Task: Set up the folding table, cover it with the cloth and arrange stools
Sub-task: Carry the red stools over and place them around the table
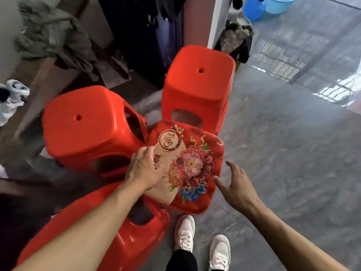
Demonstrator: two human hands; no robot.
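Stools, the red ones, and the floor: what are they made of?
The stools look like glossy moulded plastic: smooth rounded corners, shiny highlights, one-piece shape. The floor looks like polished grey stone or tile, mottled, with window reflections and thin joint lines.

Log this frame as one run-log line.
phase: gathering stools | left hand: resting on flower-printed red plastic stool | right hand: open beside its edge | plain red plastic stools: nearby | table, cloth: unseen

Both forearms are bare, with no sleeves in view. White lace-up sneakers (184, 233) cover the feet. Black trousers (181, 260) reach the ankles.
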